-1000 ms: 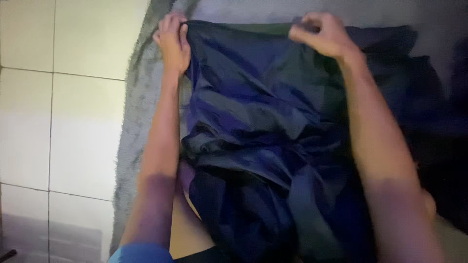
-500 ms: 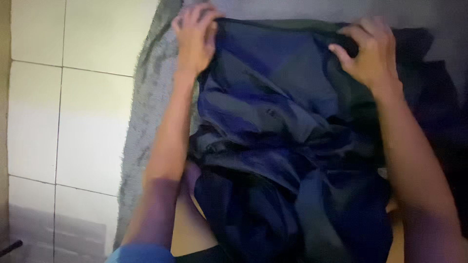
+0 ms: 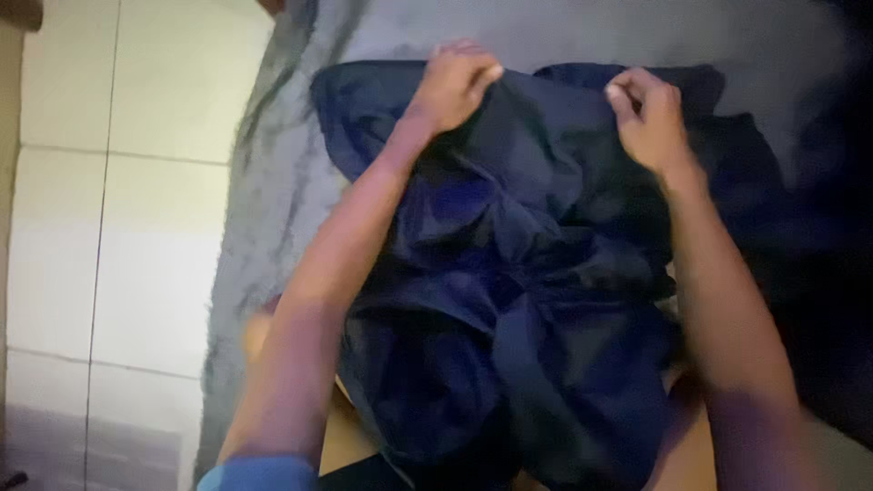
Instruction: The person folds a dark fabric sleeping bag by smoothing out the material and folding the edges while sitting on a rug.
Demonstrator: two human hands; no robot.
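Left hand (image 3: 452, 84) and right hand (image 3: 647, 118) each pinch the top edge of the navy cloth (image 3: 527, 300) spread on a grey blanket (image 3: 273, 227).

The left hand (image 3: 452, 84) and right hand (image 3: 647, 118) now sit closer together near the upper middle of the frame, each grip bunching the dark blue garment (image 3: 509, 300). Its top edge, earlier stretched flat and wide, is now gathered and crumpled between them.
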